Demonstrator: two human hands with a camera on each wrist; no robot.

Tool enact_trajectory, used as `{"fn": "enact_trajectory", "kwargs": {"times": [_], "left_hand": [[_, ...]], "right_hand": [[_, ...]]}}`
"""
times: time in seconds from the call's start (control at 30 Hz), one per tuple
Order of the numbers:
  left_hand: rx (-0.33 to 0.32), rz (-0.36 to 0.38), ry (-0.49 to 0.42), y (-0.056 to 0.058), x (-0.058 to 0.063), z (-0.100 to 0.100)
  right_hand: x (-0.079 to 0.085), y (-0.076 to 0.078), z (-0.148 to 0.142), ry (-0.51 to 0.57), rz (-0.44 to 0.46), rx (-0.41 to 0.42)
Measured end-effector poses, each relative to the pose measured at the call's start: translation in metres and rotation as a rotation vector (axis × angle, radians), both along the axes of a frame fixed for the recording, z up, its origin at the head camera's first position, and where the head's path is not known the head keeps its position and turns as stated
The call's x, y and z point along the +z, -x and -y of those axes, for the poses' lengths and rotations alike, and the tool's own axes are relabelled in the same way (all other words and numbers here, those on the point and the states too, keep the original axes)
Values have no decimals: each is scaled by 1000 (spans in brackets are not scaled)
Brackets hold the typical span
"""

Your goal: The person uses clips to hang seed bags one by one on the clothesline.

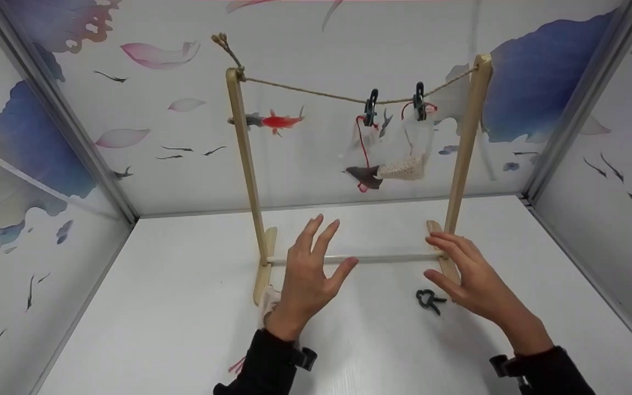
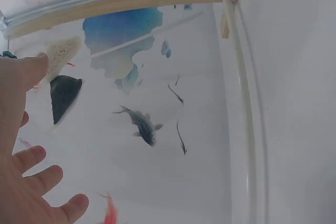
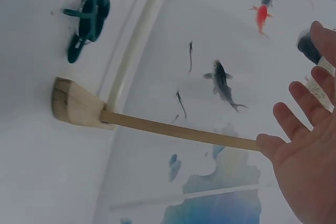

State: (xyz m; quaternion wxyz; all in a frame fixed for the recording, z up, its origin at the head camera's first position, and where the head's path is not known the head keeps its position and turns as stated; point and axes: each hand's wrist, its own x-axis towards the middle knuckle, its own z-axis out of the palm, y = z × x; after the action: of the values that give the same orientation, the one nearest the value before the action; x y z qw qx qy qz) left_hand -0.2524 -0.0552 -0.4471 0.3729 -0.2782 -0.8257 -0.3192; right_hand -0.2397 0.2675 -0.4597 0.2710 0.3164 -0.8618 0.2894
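My left hand (image 1: 313,274) is held in the air with fingers spread, in front of a wooden rack's bottom rail (image 1: 387,258). To its right, my right hand (image 1: 472,280) hovers before the right post (image 1: 468,142), fingers extended and holding nothing. Beyond both hands, two dark clips, a left one (image 1: 371,107) and a right one (image 1: 419,101), hang on the rack's rope (image 1: 305,89). Below them are clear drawstring pouches with red cords, one with dark contents (image 1: 364,176), the other with pale speckled contents (image 1: 406,167).
A loose dark green clip (image 3: 92,17) lies on the white table (image 1: 173,318) near my right hand. Partly hidden behind my left wrist is a pale pouch (image 1: 268,300) with red cords. Printed panels enclose the table at the back and sides.
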Motion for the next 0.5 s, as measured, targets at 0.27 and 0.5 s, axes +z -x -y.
{"fn": "enact_trajectory", "kwargs": {"times": [0.27,0.5], "left_hand": [[8,48,-13,-11,-32,-6],[-14,151,-8,-20,-53,-11]], "right_hand": [[-37,-8,-5,-88,315,-162],[-52,-13,-7,-177,588,-272]]}}
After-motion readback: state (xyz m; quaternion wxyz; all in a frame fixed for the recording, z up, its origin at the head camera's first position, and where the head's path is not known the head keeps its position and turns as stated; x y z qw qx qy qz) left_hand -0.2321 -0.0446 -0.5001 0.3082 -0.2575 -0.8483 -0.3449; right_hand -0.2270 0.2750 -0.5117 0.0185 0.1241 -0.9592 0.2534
